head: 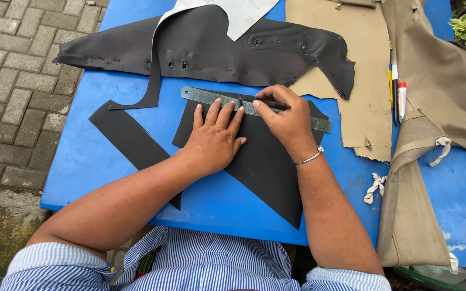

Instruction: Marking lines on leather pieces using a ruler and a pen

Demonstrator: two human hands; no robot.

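From the head view we see the flat black sheet of leather-like material (260,156) lying on the blue surface (109,156). On that sheet's upper edge lies a long grey metal ruler (206,97). Our left hand (214,137) presses flat on sheet and ruler, fingers (216,110) spread, gripping nothing. Our right hand (284,121) pinches a thin black pen (268,102) against the ruler. Beyond the sheet lies a larger black cut piece (217,54).

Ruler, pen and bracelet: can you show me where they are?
Metal ruler (203,96), head view, on its bare left end.
Black pen (277,105), head view, on its barrel beside the right hand's fingers.
Silver bracelet (309,158), head view, on the band at the right wrist.
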